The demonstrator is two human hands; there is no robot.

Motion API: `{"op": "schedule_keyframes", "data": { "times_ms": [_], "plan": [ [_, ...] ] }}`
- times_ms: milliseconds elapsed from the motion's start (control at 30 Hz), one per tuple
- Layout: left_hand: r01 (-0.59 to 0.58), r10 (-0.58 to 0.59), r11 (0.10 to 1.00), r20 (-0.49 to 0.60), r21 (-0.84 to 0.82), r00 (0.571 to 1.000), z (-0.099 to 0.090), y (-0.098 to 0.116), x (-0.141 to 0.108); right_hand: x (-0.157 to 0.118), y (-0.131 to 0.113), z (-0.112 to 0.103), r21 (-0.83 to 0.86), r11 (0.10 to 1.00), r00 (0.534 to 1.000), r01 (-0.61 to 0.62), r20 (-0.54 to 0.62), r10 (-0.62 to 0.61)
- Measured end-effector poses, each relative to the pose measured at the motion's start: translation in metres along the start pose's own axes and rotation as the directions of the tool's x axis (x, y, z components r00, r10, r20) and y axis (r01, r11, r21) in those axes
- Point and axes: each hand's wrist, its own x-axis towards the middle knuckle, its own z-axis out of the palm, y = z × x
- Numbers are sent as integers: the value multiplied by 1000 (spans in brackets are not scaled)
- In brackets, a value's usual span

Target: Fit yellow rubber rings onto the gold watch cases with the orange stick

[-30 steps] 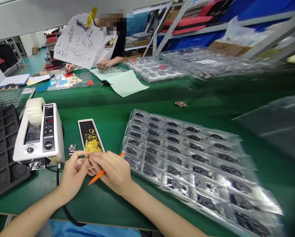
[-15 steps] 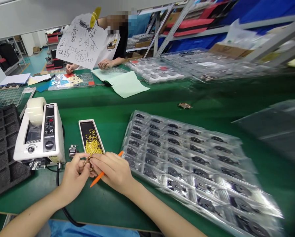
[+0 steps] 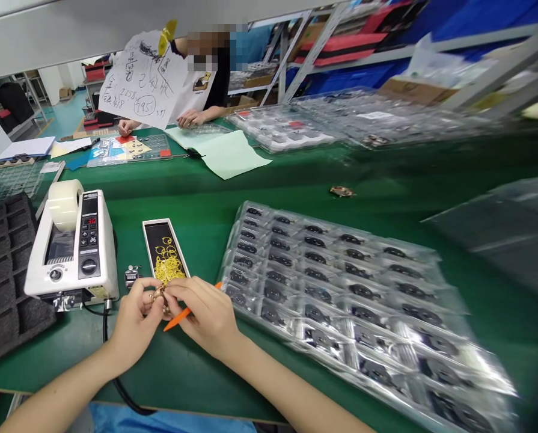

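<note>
My left hand (image 3: 133, 328) pinches a small gold-coloured metal piece, like a watch case (image 3: 159, 292), between thumb and fingers. On its right side, the fingertips of my right hand (image 3: 208, 310) meet the same piece. An orange pointed stick (image 3: 177, 319) passes through my right hand, its tip sticking out down and to the left. Just beyond my fingers lies a white-rimmed box (image 3: 181, 251) with many yellow rings (image 3: 168, 266) in it. My fingers hide much of the metal piece, so its exact form is unclear.
A white tape dispenser (image 3: 88, 243) and a tally counter (image 3: 132, 276) stand left, beside a black foam tray (image 3: 9, 260). A clear tray (image 3: 228, 258) of black parts lies right. Another metal piece (image 3: 342, 191) rests behind it. Across the bench a person holds papers (image 3: 137, 90).
The metal piece has turned slightly between my fingers. My right hand and the orange stick have shifted a little up and left. The view has moved slightly.
</note>
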Motion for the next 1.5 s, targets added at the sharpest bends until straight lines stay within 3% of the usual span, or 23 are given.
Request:
{"op": "schedule_keyframes", "data": {
  "times_ms": [100,200,267,367,533,700,833,1000,1233,1367,1433,1500],
  "plan": [
    [91,-92,990,5,-105,996,-1,5,6,6,3,-9,165,971,983,-172,88,159],
    [162,-159,972,33,-169,987,-2,11,9,12,7,-18,281,870,897,-404,306,318],
    [183,-178,964,44,-193,983,-4,15,9,14,9,-22,360,804,845,-474,442,300],
    [195,-185,962,70,-191,980,-5,20,8,16,9,-23,455,758,837,-468,504,214],
    [182,-167,978,136,-104,976,-8,21,8,14,7,-25,434,826,863,-360,492,117],
    [172,-168,985,123,-28,978,-9,18,11,12,6,-24,367,871,835,-325,545,82],
    [183,-181,983,122,-6,976,-8,18,12,10,5,-21,346,868,798,-357,597,90],
    [177,-177,984,131,6,975,-9,21,10,11,4,-19,374,766,756,-523,617,216],
    [16,-23,998,120,60,993,-13,15,13,13,8,-22,355,779,750,-518,626,213],
    [-131,124,969,47,212,991,-14,6,13,11,8,-14,368,684,711,-630,627,318],
    [-285,308,886,-6,367,951,-15,0,12,10,5,-11,379,573,655,-727,632,414],
    [-429,499,700,38,571,866,-15,-6,11,10,2,-10,416,414,580,-810,675,456]
  ]
}}
